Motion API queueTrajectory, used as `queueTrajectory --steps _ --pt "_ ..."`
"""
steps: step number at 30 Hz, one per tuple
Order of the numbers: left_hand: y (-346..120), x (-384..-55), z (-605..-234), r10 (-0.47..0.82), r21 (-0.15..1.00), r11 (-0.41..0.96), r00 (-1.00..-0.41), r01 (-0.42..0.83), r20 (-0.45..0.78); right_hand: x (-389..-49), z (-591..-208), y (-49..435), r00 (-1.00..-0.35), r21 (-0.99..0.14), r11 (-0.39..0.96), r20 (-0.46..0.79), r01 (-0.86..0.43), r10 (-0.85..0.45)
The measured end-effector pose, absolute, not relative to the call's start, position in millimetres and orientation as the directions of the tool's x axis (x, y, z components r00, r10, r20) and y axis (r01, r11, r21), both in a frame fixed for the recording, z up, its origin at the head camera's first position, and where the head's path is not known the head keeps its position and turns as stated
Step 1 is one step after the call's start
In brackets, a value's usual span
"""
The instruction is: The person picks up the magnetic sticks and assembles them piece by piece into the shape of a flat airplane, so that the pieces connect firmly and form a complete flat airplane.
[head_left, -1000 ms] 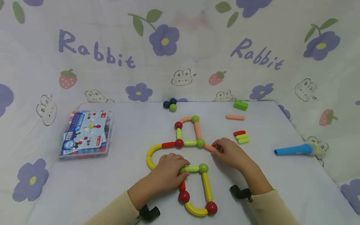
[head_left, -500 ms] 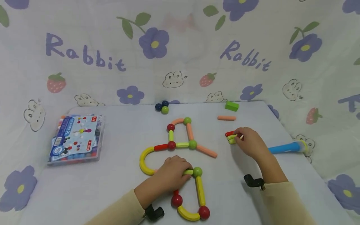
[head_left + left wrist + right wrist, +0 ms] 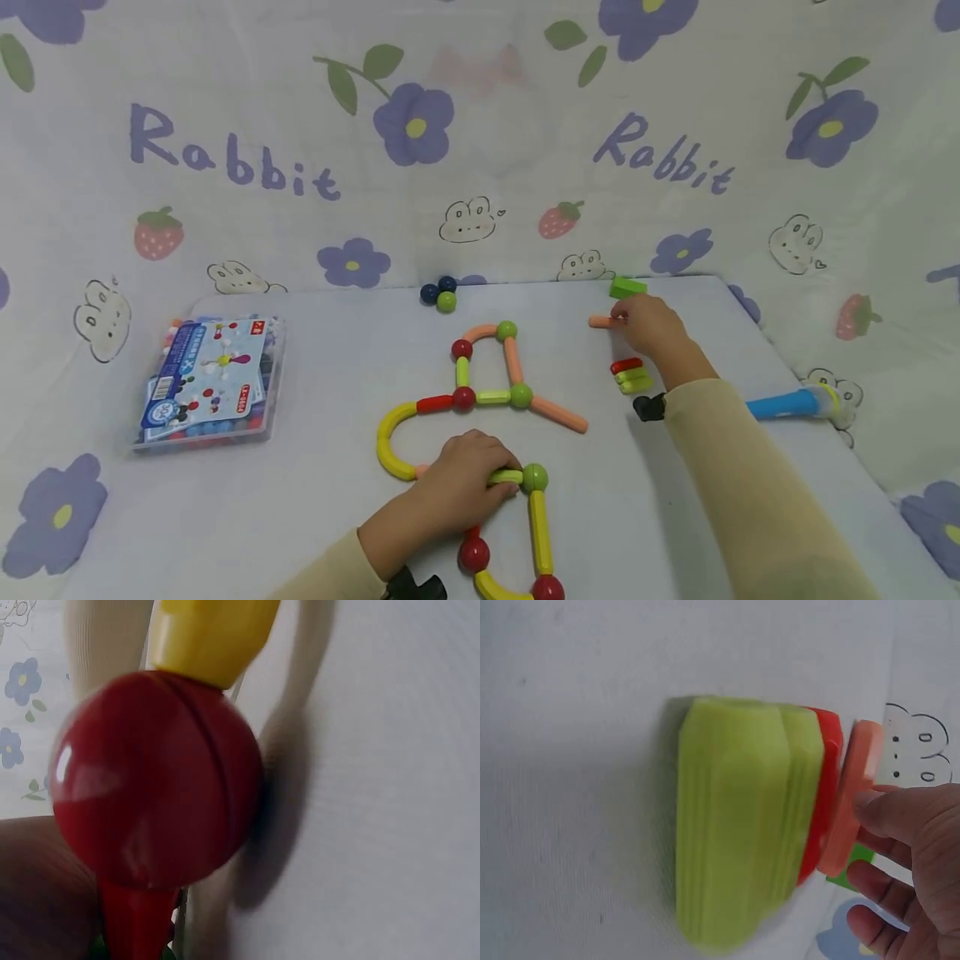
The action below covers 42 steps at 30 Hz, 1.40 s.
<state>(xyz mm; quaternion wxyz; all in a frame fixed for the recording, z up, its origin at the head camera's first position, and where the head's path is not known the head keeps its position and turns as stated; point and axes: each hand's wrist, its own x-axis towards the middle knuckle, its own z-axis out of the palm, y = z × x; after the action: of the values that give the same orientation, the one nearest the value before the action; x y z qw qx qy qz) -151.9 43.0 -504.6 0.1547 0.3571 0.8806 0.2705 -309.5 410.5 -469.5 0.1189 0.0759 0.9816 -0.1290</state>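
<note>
On the table lies a shape built of magnetic rods and balls. My left hand (image 3: 468, 475) holds it at the light green rod (image 3: 506, 477) beside a green ball (image 3: 535, 477); the hand hides the rod's left end. In the left wrist view a red ball (image 3: 154, 780) sits between a yellow rod (image 3: 214, 637) and a red rod (image 3: 139, 919). At the back right my right hand (image 3: 651, 327) pinches a peach rod (image 3: 853, 799) between thumb and fingers. Above the left hand, another peach rod (image 3: 558, 413) slants from a green ball (image 3: 521, 395).
Light green rods (image 3: 735, 817) and a red rod (image 3: 626, 366) lie nearer than the right hand, with a green block (image 3: 627, 287) behind it. A blue-handled thing (image 3: 783, 405) lies right. A clear box (image 3: 273, 375) of pieces stands left, and loose balls (image 3: 446, 302) lie at the back.
My right hand left the slanted peach rod of the shape, passed over the light green rods, and now pinches the peach rod farther back. The left hand stays on the shape.
</note>
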Motion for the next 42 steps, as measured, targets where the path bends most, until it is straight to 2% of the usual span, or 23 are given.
queueTrajectory --steps 6,9,11,16,19,22,28,32,37,42 --pt "42.7 -148.9 -500.7 0.709 0.591 0.602 -0.7 0.537 -0.085 -314.9 -478.1 408.6 -0.959 -0.203 0.967 -0.266 0.157 0.1" --pt "42.4 -148.8 -499.4 0.707 0.59 0.606 -0.701 0.533 -0.092 -312.4 -476.6 404.1 -0.98 -0.191 0.975 -0.18 0.115 0.08" --pt "42.3 -149.4 -500.0 0.705 0.586 0.611 -0.703 0.532 -0.097 -306.1 -470.5 397.2 -0.995 -0.202 0.977 -0.074 0.073 0.059" --pt "42.5 -148.5 -499.4 0.709 0.578 0.608 -0.7 0.544 -0.086 -258.0 -439.4 372.3 -0.981 -0.257 0.962 0.188 -0.096 -0.047" --pt "42.0 -148.9 -498.4 0.708 0.575 0.606 -0.703 0.549 -0.075 -216.7 -431.1 355.3 -0.963 -0.289 0.941 0.246 -0.178 -0.106" --pt "42.2 -149.4 -499.2 0.703 0.581 0.606 -0.708 0.543 -0.072 -173.9 -439.1 340.1 -0.966 -0.312 0.927 0.216 -0.207 -0.143" --pt "43.3 -148.3 -502.7 0.702 0.592 0.605 -0.707 0.533 -0.081 -108.4 -470.9 315.7 -0.981 -0.355 0.917 0.0 -0.181 -0.194" --pt "43.0 -148.7 -503.4 0.701 0.586 0.609 -0.709 0.534 -0.081 -96.8 -480.6 306.9 -0.975 -0.347 0.917 -0.023 -0.198 -0.22" --pt "42.7 -148.3 -503.3 0.704 0.582 0.605 -0.707 0.543 -0.072 -98.4 -480.9 302.2 -0.965 -0.319 0.914 0.002 -0.249 -0.262" --pt "42.6 -148.1 -501.3 0.71 0.578 0.6 -0.702 0.553 -0.064 -101.2 -479.9 300.7 -0.968 -0.311 0.92 -0.005 -0.239 -0.252"
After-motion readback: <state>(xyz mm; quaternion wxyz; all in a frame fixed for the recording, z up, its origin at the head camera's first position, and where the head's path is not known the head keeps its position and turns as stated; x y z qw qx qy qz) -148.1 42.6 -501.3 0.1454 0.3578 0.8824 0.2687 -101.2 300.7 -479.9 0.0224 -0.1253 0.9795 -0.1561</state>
